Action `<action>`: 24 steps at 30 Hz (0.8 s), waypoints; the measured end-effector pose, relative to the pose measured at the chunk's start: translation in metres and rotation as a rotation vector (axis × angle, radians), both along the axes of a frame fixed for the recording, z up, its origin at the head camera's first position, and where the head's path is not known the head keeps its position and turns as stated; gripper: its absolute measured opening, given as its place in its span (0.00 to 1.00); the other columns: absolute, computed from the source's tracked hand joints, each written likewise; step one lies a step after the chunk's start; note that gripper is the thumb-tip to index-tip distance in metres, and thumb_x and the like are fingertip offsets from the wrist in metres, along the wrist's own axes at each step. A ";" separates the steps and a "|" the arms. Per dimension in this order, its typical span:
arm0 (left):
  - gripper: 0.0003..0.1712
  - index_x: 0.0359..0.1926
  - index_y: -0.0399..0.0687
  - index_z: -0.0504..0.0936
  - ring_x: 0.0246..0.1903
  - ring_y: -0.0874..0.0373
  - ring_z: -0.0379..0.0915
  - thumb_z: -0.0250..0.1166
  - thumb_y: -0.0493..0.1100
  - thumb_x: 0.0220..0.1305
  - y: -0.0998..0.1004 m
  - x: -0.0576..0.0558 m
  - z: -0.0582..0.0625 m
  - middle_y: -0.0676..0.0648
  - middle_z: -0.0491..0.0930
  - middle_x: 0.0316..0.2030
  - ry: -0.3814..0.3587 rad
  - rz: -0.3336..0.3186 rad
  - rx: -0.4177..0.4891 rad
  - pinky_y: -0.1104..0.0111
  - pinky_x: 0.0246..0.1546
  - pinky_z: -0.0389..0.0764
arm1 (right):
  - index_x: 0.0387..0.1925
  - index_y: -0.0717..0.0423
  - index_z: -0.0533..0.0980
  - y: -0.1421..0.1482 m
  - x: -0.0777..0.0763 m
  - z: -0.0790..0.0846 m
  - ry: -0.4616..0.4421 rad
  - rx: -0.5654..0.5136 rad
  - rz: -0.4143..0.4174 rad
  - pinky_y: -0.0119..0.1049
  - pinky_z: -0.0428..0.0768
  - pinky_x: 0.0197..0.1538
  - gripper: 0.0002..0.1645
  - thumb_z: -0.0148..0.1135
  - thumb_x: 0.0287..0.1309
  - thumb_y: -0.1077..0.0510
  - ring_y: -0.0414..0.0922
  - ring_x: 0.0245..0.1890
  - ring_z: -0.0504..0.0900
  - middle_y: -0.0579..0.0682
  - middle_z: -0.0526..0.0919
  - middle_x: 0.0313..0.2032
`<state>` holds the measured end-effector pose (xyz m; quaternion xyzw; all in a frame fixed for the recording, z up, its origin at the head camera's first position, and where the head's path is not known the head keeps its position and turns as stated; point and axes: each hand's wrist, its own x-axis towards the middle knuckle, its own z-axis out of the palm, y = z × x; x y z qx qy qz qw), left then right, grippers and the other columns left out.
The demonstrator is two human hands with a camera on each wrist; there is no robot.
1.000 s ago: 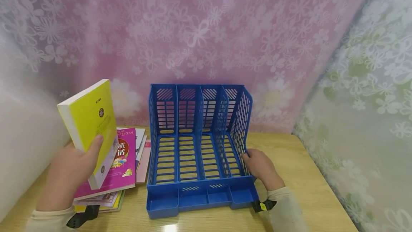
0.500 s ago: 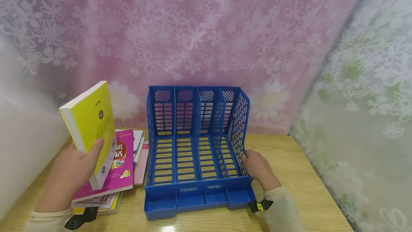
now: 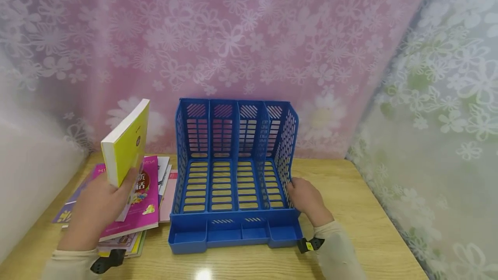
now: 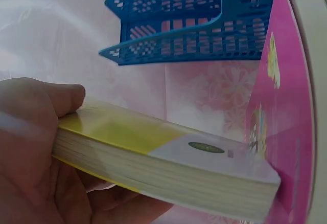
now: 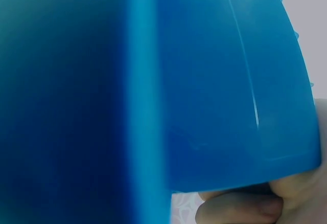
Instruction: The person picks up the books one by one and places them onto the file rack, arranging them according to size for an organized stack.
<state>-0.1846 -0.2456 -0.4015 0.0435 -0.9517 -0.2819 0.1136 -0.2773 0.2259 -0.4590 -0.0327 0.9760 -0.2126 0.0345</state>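
Note:
My left hand [image 3: 103, 202] grips a thick yellow book [image 3: 126, 146], tilted upright over a stack of books. In the left wrist view, the thumb lies on the yellow cover [image 4: 117, 129] and the fingers pass underneath. Directly below is a magenta book [image 3: 149, 198] on top of the stack. A blue plastic file rack [image 3: 233, 217] with several upright slots stands at the middle of the table. My right hand [image 3: 309, 200] holds the rack's right side panel near its front. In the right wrist view, blue plastic [image 5: 230, 96] hides most of that hand.
More books lie under and beside the magenta one, including a pink book [image 3: 168, 198] next to the rack. Shallow trays [image 3: 188, 237] run along the rack's front. A pink floral curtain [image 3: 233, 46] hangs behind the wooden table [image 3: 334, 172], and a pale one hangs at right.
My left hand has carried the yellow book to the right, toward the rack, and turned it more edge-on. The right hand keeps its hold on the rack. The head view has shifted slightly.

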 end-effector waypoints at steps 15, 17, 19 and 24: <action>0.48 0.67 0.27 0.71 0.28 0.46 0.78 0.40 0.70 0.78 -0.003 0.006 0.003 0.27 0.84 0.43 -0.064 0.054 0.004 0.58 0.22 0.71 | 0.37 0.59 0.79 -0.003 0.004 0.002 0.007 0.013 -0.011 0.44 0.74 0.31 0.18 0.45 0.77 0.56 0.47 0.26 0.74 0.50 0.77 0.26; 0.49 0.68 0.28 0.70 0.28 0.46 0.78 0.39 0.71 0.78 -0.002 0.005 0.006 0.24 0.82 0.47 -0.077 0.061 -0.007 0.58 0.23 0.71 | 0.37 0.59 0.79 -0.003 0.004 0.002 0.009 0.014 -0.009 0.44 0.74 0.31 0.18 0.45 0.77 0.56 0.47 0.26 0.74 0.50 0.77 0.26; 0.50 0.70 0.28 0.68 0.27 0.47 0.77 0.37 0.72 0.77 -0.001 0.005 0.009 0.24 0.82 0.48 -0.108 0.065 -0.008 0.59 0.23 0.71 | 0.38 0.59 0.79 -0.002 0.004 0.001 0.013 0.016 -0.005 0.44 0.74 0.30 0.18 0.45 0.77 0.57 0.47 0.25 0.74 0.50 0.77 0.26; 0.52 0.71 0.28 0.66 0.25 0.49 0.75 0.35 0.73 0.77 -0.002 0.003 0.009 0.31 0.83 0.37 -0.163 0.071 0.022 0.61 0.22 0.70 | 0.37 0.59 0.79 -0.003 0.002 -0.001 0.012 0.005 -0.006 0.43 0.72 0.30 0.18 0.45 0.77 0.56 0.47 0.24 0.73 0.50 0.75 0.24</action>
